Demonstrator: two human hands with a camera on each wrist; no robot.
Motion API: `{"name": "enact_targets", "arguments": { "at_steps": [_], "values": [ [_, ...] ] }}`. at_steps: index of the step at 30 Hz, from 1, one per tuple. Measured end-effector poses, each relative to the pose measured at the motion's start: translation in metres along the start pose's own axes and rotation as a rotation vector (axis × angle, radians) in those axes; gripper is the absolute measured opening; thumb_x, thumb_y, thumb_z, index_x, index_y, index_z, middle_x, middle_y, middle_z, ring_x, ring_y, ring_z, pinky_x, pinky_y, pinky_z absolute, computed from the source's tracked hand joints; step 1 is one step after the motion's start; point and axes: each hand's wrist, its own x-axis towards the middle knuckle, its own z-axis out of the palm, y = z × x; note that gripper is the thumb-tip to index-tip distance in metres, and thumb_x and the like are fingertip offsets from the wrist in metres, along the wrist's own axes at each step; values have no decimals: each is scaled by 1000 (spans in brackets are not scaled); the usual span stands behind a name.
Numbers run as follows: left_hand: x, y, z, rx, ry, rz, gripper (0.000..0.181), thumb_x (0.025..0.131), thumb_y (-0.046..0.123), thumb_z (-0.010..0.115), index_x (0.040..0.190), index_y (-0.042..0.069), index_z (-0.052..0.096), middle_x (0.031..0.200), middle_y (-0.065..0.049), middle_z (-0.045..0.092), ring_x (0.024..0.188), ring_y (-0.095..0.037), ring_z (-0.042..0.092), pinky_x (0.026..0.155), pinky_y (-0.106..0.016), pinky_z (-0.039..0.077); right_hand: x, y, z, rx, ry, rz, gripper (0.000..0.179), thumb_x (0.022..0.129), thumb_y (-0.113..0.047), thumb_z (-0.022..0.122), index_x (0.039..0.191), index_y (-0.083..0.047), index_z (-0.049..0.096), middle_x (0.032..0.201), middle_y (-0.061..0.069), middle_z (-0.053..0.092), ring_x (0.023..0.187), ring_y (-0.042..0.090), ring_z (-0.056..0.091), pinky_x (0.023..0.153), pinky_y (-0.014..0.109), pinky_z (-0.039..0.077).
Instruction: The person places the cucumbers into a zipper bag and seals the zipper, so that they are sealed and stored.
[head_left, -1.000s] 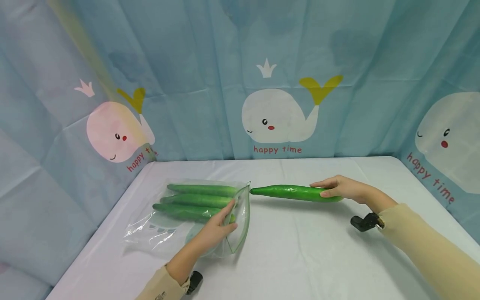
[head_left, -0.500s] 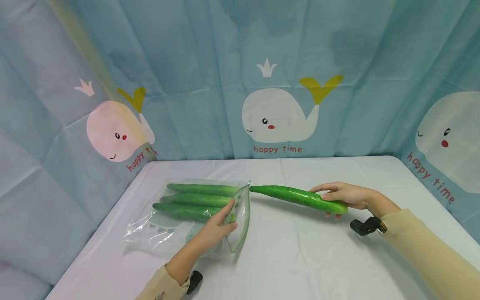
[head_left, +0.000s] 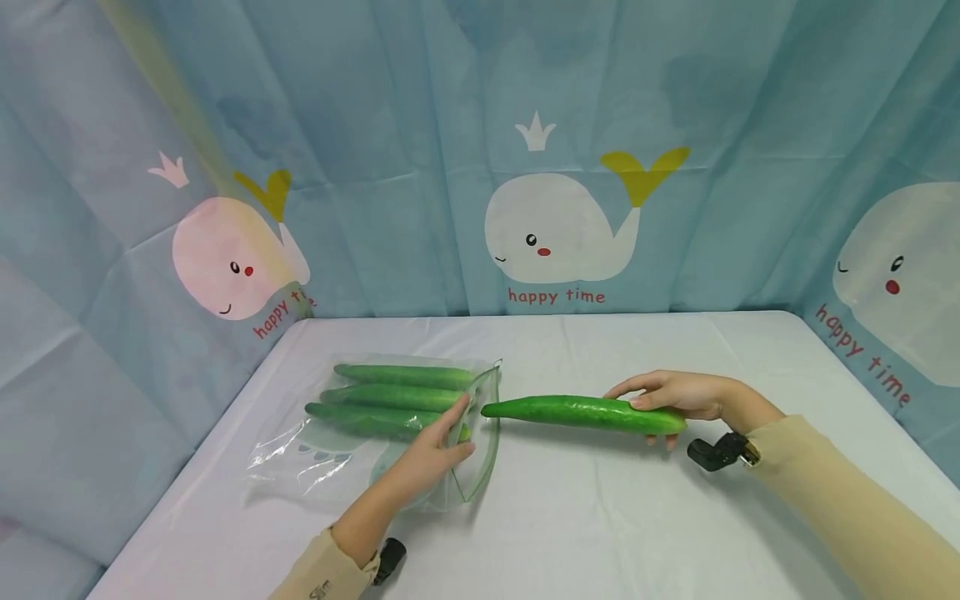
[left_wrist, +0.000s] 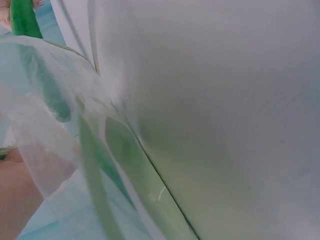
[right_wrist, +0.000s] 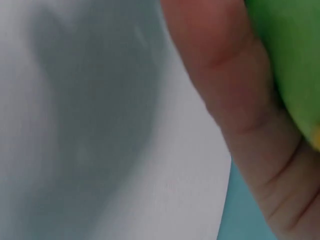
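In the head view my left hand [head_left: 429, 454] holds the mouth of a clear plastic zip bag [head_left: 288, 483] with a green strip along its opening. The bag lies on the table with three green cucumbers [head_left: 390, 395] side by side inside. My right hand [head_left: 688, 393] grips another cucumber [head_left: 558, 411] near its thick end, over the table. Its narrow tip points left and overlaps the bag's open mouth in this view. The left wrist view shows the held cucumber [left_wrist: 26, 20] partly through the film. In the right wrist view a finger [right_wrist: 235, 85] lies along the cucumber [right_wrist: 295, 55].
A white cloth [head_left: 600, 517] covers the table. Blue curtains [head_left: 420, 233] printed with whales stand behind it and at both sides. A black wrist camera sits at each cuff, the right one [head_left: 716, 452] near the held cucumber's thick end.
The right hand has moved nearer to me and slightly left with its cucumber, whose tip has gone from beside the bag's corner to its mouth. The left hand and bag stay put.
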Motion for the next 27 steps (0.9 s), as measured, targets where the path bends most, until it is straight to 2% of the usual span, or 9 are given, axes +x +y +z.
{"name": "enact_targets", "arguments": {
  "at_steps": [10,19,27],
  "values": [
    [0,2,0,7,-13,13,71,97,5,53,156,10,15,161,-11,9,145,-39,8,113,-55,14,14,-8,12,-31,-44,9,46,99,-19,53,142,-4,47,117,20,55,78,29,65,57,37,56],
    [-1,3,0,21,-7,19,71,97,7,55,156,11,16,161,-10,10,145,-39,10,114,-54,14,31,-10,23,-56,-70,15,46,98,-19,55,141,-4,49,115,19,57,76,30,66,56,36,56],
    [-2,2,0,24,-10,26,71,97,6,54,156,10,15,161,-10,10,145,-36,8,114,-55,14,49,-16,38,-70,-46,8,43,98,-20,56,139,-6,53,110,18,60,73,27,65,53,31,53]
  ]
}}
